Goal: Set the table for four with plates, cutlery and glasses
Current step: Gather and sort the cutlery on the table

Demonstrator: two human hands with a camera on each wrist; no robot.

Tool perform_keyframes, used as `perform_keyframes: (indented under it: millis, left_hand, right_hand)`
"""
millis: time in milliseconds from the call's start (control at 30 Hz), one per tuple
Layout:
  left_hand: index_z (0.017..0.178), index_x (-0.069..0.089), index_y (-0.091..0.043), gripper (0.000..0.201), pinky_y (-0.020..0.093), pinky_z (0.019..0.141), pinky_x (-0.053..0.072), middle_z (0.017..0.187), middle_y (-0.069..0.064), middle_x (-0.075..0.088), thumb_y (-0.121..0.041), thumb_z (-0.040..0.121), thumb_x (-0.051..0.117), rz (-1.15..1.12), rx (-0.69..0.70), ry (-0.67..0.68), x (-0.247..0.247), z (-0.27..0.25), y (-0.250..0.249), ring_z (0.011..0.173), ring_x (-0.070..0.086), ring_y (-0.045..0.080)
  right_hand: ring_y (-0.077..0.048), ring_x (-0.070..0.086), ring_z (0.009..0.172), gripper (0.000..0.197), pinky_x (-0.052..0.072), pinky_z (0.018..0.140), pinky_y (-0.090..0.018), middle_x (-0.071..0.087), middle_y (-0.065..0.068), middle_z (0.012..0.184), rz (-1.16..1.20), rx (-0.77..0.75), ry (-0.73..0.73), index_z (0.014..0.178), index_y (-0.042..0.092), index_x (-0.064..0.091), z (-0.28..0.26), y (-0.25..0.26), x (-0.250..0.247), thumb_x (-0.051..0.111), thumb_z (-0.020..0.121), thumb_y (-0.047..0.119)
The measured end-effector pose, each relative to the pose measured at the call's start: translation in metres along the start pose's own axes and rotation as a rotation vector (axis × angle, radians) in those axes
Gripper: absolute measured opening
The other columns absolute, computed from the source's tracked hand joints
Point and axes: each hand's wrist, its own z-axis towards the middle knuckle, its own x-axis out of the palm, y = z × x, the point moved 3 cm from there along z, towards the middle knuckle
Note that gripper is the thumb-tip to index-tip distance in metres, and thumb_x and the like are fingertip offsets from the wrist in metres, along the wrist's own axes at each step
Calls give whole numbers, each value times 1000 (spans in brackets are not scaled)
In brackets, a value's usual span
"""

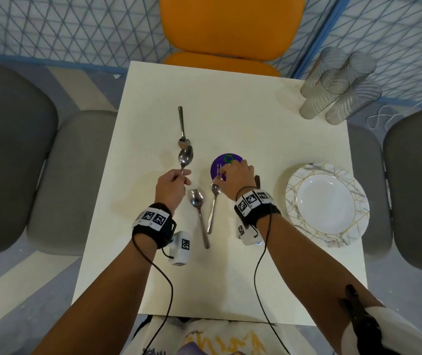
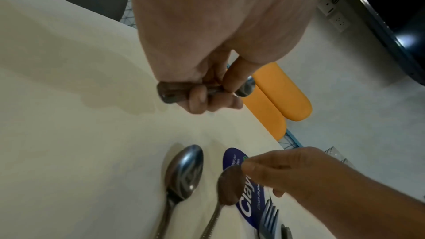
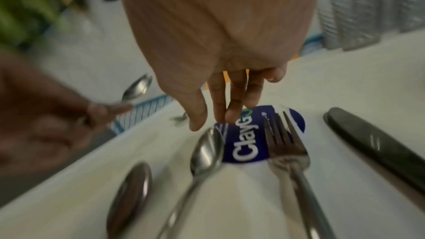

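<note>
My left hand [image 1: 182,177] grips the handle of a steel spoon [image 1: 186,155] and holds it above the white table [image 1: 230,111]; in the left wrist view the left hand [image 2: 216,95] has its fingers curled round that spoon [image 2: 171,94]. Another spoon [image 1: 182,126] lies farther back. Two spoons [image 1: 197,201] [image 1: 214,201] lie between my hands. My right hand [image 1: 222,178] hangs over a purple round sticker [image 1: 226,161] with straight fingers, holding nothing. Beneath the right hand [image 3: 214,123] lie a fork [image 3: 285,146] and a dark knife [image 3: 372,144].
A stack of marble-patterned plates [image 1: 304,172] sits at the table's right edge. Several ribbed glasses [image 1: 338,88] stand at the far right corner. An orange chair [image 1: 230,24] stands across the table, with grey chairs [image 1: 12,155] to both sides.
</note>
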Motion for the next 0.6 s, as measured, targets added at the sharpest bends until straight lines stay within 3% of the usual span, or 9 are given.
perform_keyframes:
  millis: [133, 267, 333, 433, 500, 600]
  left_hand:
    - [109, 76, -19, 30, 22, 54, 37, 78, -1, 64, -16, 106, 46, -9, 29, 4, -7, 3, 2, 58, 46, 13]
    - [110, 73, -14, 30, 15, 38, 32, 78, 2, 62, -11, 108, 43, 14, 54, 49, -13, 1, -6, 51, 47, 12]
    - [109, 73, -12, 30, 16, 38, 34, 75, 3, 61, -9, 108, 43, 18, 66, 71, -14, 1, -11, 50, 51, 12]
    - [106, 74, -10, 30, 30, 58, 48, 71, 1, 66, -9, 107, 44, -16, 69, 108, -11, 4, -15, 61, 64, 21]
    - [106, 72, -5, 28, 38, 70, 55, 76, 6, 72, -7, 106, 44, -81, 52, 148, -7, 5, -16, 72, 72, 26]
    - [109, 70, 0, 25, 39, 74, 62, 91, 19, 77, -4, 105, 46, -154, 49, 242, -1, -3, -23, 85, 77, 35]
  right_hand:
    - [-28, 46, 123, 28, 38, 104, -45, 58, -4, 128, -46, 9, 18, 116, 23, 67, -4, 3, 9, 56, 95, 39]
    - [-24, 59, 104, 12, 44, 96, -40, 68, 3, 99, 236, 94, 27, 99, 28, 68, -7, -2, -5, 57, 94, 28]
    - [-24, 64, 91, 9, 54, 89, -39, 69, -1, 91, 425, 119, 4, 93, 26, 68, -8, -3, -21, 59, 91, 23]
    - [-21, 66, 87, 6, 56, 82, -31, 73, -6, 91, 619, 59, -79, 93, 20, 69, -13, 3, -55, 65, 90, 17]
    - [-16, 66, 85, 7, 55, 77, -26, 74, -4, 90, 703, 20, -124, 97, 20, 68, -17, 12, -76, 68, 91, 21]
    - [-9, 66, 79, 6, 52, 73, -19, 75, -1, 87, 800, 15, -192, 97, 21, 68, -14, 28, -89, 69, 92, 23]
